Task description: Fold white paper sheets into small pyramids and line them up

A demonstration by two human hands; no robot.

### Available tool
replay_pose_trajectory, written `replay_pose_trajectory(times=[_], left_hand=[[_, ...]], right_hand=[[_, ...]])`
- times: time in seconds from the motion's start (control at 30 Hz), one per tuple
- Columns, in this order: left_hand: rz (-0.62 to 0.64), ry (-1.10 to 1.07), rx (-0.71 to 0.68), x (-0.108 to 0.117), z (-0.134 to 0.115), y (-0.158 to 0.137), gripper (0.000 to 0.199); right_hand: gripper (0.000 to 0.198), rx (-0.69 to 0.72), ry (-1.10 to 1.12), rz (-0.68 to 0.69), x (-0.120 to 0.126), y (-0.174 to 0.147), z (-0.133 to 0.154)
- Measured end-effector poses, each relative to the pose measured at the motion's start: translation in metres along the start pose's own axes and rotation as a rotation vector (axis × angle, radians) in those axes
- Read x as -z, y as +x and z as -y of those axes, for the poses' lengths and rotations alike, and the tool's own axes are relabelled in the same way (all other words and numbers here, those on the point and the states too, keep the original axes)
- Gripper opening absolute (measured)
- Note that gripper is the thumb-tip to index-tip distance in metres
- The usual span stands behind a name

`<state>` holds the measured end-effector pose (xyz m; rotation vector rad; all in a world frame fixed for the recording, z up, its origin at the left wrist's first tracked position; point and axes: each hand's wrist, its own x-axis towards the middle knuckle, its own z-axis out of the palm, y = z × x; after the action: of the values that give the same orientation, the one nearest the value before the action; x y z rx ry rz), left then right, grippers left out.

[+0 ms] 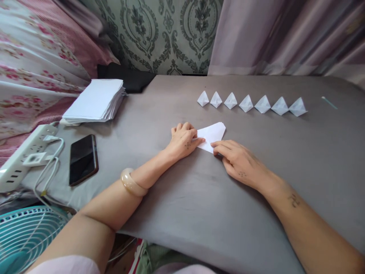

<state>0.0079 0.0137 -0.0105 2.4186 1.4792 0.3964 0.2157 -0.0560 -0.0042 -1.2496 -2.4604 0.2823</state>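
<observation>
A folded piece of white paper (213,133) lies on the grey cloth-covered table, its wider end pointing to the far right. My left hand (184,140) has its fingers curled over the paper's left end, the thumb pressing on top. Along the near edge, the fingers of my right hand (235,158) are bent together and grip the paper at its lower corner. What lies under the left fingers is hidden. Beyond the hands stand several small folded paper boats (232,101) in a row across the table.
At the back left sits a stack of white paper (92,101). A black phone (83,160) lies nearer, beside a white power strip (27,156) with plugged-in cables. A turquoise fan (31,236) stands below the table's left edge. A thin stick (329,102) lies far right.
</observation>
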Motion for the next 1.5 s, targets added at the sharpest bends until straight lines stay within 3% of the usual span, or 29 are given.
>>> replay_pose_trajectory(times=[0.3, 0.5, 0.67, 0.8, 1.2, 1.4, 1.5], left_hand=[[-0.031, 0.047, -0.274, -0.006, 0.004, 0.002, 0.028], [-0.054, 0.053, -0.290, -0.009, 0.006, 0.002, 0.029], [-0.054, 0.064, -0.268, -0.009, 0.005, 0.002, 0.028], [-0.020, 0.055, -0.241, -0.007, 0.004, 0.002, 0.028], [-0.016, 0.022, -0.090, -0.006, 0.010, 0.002, 0.042], [-0.190, 0.260, 0.101, 0.010, 0.022, -0.002, 0.033], [-0.233, 0.332, -0.025, 0.015, 0.002, -0.019, 0.032]], right_hand=[[0.032, -0.022, 0.142, -0.021, 0.003, 0.003, -0.007], [0.023, -0.283, 0.375, -0.005, 0.009, 0.015, -0.015], [0.014, -0.110, 0.296, -0.043, 0.002, 0.023, -0.016], [0.012, -0.071, 0.172, -0.155, -0.011, 0.018, -0.016], [0.017, 0.014, 0.003, -0.078, -0.007, 0.016, -0.011], [0.014, 0.011, -0.056, -0.083, -0.007, 0.016, -0.013], [0.014, 0.033, -0.051, -0.104, -0.010, 0.016, -0.014]])
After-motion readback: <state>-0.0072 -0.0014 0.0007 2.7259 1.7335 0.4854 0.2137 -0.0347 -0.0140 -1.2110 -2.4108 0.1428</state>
